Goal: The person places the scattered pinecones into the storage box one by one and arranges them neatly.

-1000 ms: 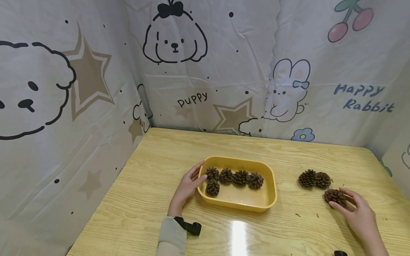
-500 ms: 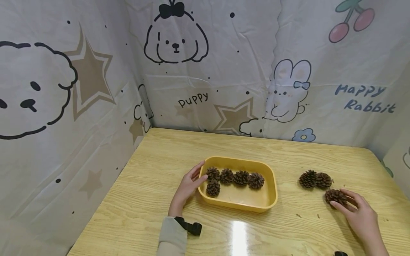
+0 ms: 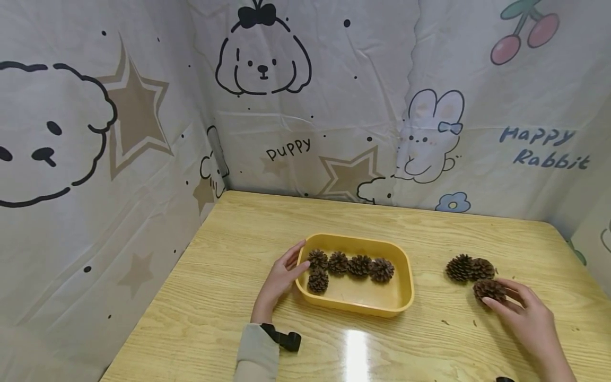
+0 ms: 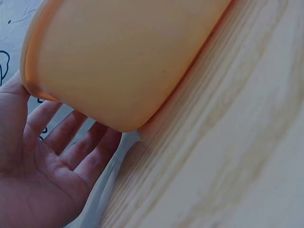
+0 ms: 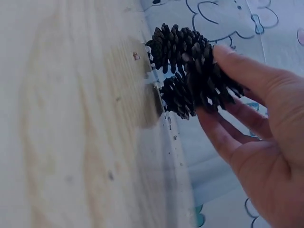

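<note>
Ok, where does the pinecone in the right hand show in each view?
Head: the held pinecone, lower half, right side, in the right hand.
Left wrist: not in it.
Right wrist: the held pinecone, upper half, right of centre.
Shared landmark: the wooden table, visible in all three.

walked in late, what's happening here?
A person's left hand grips the left end of a yellow tray at its rim; five pine cones sit inside. The right hand holds another pine cone between thumb and fingers, to the right of the tray. Two more cones lie on the table just beyond it, not in the tray.
</note>
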The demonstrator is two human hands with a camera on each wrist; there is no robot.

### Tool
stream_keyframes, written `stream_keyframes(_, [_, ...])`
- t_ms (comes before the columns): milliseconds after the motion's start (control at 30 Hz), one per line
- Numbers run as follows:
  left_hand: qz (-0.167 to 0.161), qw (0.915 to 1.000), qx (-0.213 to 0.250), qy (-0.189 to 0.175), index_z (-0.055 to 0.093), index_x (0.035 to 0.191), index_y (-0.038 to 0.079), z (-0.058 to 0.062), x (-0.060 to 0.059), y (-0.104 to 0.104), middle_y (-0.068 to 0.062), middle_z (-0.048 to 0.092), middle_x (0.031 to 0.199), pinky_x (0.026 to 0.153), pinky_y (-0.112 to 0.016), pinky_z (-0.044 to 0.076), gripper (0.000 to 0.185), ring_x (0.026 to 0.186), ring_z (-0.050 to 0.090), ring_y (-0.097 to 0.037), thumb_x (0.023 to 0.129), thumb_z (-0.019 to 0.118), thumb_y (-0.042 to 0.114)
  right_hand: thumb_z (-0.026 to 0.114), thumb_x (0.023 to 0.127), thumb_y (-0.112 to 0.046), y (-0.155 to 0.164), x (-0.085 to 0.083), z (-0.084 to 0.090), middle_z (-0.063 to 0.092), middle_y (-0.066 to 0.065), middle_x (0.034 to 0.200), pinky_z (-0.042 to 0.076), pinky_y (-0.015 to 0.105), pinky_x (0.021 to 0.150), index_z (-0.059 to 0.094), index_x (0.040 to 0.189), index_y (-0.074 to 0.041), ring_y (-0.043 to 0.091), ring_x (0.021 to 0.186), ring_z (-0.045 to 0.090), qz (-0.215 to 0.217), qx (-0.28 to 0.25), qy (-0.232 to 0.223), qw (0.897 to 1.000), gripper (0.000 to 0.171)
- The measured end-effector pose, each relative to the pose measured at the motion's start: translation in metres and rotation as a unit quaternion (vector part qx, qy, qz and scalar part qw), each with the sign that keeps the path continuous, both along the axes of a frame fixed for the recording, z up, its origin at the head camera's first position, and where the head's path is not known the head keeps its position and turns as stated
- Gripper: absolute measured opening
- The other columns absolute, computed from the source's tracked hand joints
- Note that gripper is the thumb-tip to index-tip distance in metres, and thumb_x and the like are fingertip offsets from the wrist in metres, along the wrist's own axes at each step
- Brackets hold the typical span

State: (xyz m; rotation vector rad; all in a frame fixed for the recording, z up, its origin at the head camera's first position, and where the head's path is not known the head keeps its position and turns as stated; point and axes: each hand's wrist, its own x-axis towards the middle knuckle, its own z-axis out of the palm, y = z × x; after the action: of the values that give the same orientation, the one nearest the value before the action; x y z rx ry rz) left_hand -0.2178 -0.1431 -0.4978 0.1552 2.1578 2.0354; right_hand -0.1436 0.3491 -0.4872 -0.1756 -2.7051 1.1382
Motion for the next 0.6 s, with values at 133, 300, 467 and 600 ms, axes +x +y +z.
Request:
stream_keyframes(133, [-0.004,1.0000,0.003,0.002,0.039,0.151,0.026,-0.001,0.000,-0.001,-0.005,0.034,0.159,0.119,-0.050,0.034,0.060,0.146,0.036,-0.030,0.096,0.063,0.022,0.073,0.088,-0.032,-0.008,0.000,0.006,0.048,-0.002,0.131,0.044,-0.005,0.073,0.047,0.142,-0.002,-0.034,0.093,0.031,0.019,-0.003,0.004,1.000,0.066])
stream_keyframes(300, [-0.003,1.0000,0.005,0.003,0.039,0.151,0.026,0.000,0.001,-0.001,-0.005,0.035,0.159,0.119,-0.050,0.033,0.060,0.146,0.036,-0.030,0.096,0.064,0.024,0.073,0.088,-0.028,-0.021,0.000,0.015,0.049,-0.004,0.130,0.042,-0.006,0.075,0.049,0.140,0.000,-0.034,0.097,0.030,0.043,0.001,0.019,0.999,0.064])
stream_keyframes(467, [-0.001,1.0000,0.006,0.003,0.040,0.150,0.026,0.000,0.001,-0.001,-0.005,0.036,0.158,0.120,-0.050,0.033,0.059,0.146,0.036,-0.029,0.096,0.063,0.023,0.075,0.087,-0.021,-0.035,-0.002,0.020,0.041,-0.036,0.117,0.042,-0.007,0.077,0.052,0.135,0.001,-0.034,0.101,0.031,0.071,0.005,0.052,0.996,0.058])
stream_keyframes(600, [0.002,1.0000,0.002,0.002,0.040,0.151,0.026,0.001,0.001,0.000,-0.006,0.036,0.158,0.119,-0.050,0.033,0.059,0.145,0.037,-0.030,0.097,0.063,0.022,0.076,0.085,-0.013,-0.045,-0.004,0.022,0.038,-0.041,0.115,0.043,-0.006,0.079,0.054,0.132,0.003,-0.032,0.105,0.034,0.092,0.003,0.079,0.993,0.054])
